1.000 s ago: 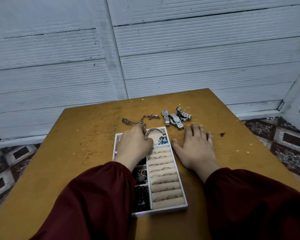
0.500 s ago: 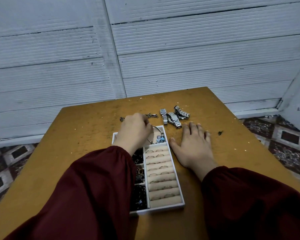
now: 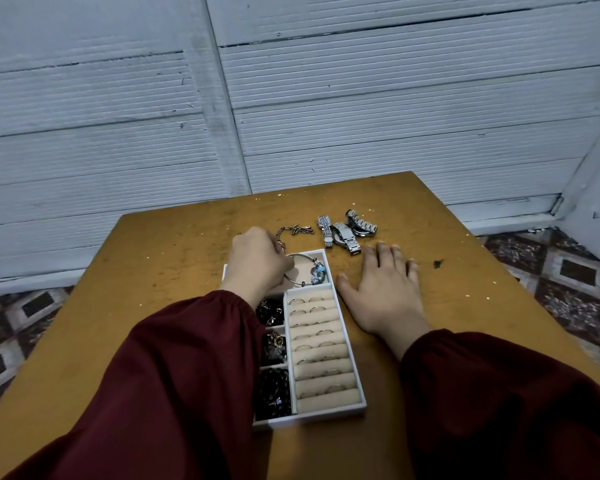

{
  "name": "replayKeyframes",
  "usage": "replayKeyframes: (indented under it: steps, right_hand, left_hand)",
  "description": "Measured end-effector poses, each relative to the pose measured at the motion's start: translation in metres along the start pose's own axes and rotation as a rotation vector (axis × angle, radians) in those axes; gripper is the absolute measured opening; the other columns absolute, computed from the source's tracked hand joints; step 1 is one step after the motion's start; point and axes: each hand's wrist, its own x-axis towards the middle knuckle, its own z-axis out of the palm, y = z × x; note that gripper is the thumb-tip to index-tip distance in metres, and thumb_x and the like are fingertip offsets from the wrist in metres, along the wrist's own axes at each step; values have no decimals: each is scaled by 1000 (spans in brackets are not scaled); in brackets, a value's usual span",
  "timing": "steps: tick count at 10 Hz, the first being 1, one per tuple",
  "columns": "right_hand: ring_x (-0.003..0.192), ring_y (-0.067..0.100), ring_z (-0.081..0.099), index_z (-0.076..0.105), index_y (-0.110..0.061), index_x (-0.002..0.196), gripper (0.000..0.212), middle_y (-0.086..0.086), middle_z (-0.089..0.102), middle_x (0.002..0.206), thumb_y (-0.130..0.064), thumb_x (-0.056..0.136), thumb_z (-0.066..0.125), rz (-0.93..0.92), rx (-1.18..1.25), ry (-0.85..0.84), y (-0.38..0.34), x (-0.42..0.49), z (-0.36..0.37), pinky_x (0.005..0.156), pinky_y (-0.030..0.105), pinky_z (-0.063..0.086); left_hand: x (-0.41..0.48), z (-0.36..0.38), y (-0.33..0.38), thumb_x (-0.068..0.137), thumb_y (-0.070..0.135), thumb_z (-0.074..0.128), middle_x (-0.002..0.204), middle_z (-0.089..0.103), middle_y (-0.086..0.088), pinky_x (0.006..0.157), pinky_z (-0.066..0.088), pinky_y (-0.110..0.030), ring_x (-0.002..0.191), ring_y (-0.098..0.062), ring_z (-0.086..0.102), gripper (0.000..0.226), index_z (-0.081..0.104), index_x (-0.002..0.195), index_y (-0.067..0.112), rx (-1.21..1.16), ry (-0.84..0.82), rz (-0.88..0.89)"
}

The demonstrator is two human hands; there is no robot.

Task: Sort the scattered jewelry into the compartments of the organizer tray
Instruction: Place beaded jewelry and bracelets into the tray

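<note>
Only the head view here. Left hand (image 3: 257, 263) is curled over the far end of the tray (image 3: 347, 408), right where the chain (image 3: 293, 231) trails off the table (image 3: 174, 258) toward it. Fingers are hidden under the knuckles, so I can't tell if it's actually pinching the chain or just touching it. Right hand (image 3: 385, 292) is flat and open, palm down on the table just beside the tray, gripping nothing.

Tray's mostly filled: rings (image 3: 312, 310) in the padded rolls, dark bits in the small left compartments, a bangle (image 3: 305, 271) with blue charms in the far one. The chain and the watches (image 3: 343, 230) beyond the tray are what's left to sort, I reckon.

For the chain, I'd pinch it near the middle and lift straight up so it doesn't drag or snag the bangle, then lower it into a free compartment in a loose coil.

No readable brands or writing anywhere; the watch faces are too small.
</note>
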Motion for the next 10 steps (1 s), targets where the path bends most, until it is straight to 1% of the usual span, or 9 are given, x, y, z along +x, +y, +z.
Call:
replayKeyframes:
  steps: [2, 3, 4, 5, 7, 8, 10]
  right_hand:
    - [147, 27, 4, 15, -14, 151, 75, 9, 12, 159, -59, 92, 29, 0, 0, -5, 0, -1, -2, 117, 47, 1]
    - [147, 27, 4, 15, -14, 151, 75, 9, 12, 159, -59, 92, 28, 0, -6, -7, 0, 0, -2, 117, 47, 1]
    - [147, 27, 4, 15, -14, 151, 76, 9, 11, 159, -59, 92, 28, 1, -10, -7, -1, 0, -2, 117, 47, 1]
    - [147, 27, 5, 15, -13, 151, 75, 9, 12, 159, -59, 92, 29, 1, -9, -4, -1, 0, -2, 117, 48, 1]
    - [147, 27, 4, 15, -13, 151, 76, 9, 11, 159, -59, 92, 27, -3, -9, -11, 0, 0, -2, 117, 48, 1]
    - [147, 28, 4, 15, -13, 151, 76, 10, 11, 159, -59, 92, 27, -6, -12, -9, 0, 0, -1, 117, 48, 2]
    - [147, 27, 4, 15, -13, 150, 76, 9, 11, 159, -59, 91, 27, -4, -15, -13, 0, 0, -1, 117, 49, 2]
  left_hand:
    - [-6, 9, -1, 71, 10, 70, 69, 67, -12, 66, 58, -37, 69, -27, 67, 9, 63, 68, 6, -2, 51, 1]
    - [-9, 9, 1, 72, 12, 71, 75, 66, -12, 59, 47, -30, 74, -27, 62, 12, 65, 72, 2, 44, 61, -14]
    - [-11, 10, 3, 72, 17, 72, 79, 65, -10, 60, 41, -28, 75, -27, 56, 14, 66, 75, 5, 99, 55, -31]
    - [-10, 10, 0, 68, 20, 73, 78, 64, -7, 59, 41, -27, 74, -24, 56, 15, 64, 73, 9, 121, 26, -45]
    - [-8, 10, 0, 73, 17, 69, 84, 64, -5, 64, 44, -29, 81, -26, 59, 11, 60, 78, 17, 142, -44, -35]
    - [-8, 10, 1, 74, 14, 66, 84, 64, -5, 65, 45, -29, 81, -26, 59, 8, 61, 77, 18, 146, -56, -29]
    - [-5, 11, 1, 73, 14, 69, 83, 66, -5, 72, 54, -34, 84, -26, 61, 7, 64, 78, 15, 172, -69, -27]
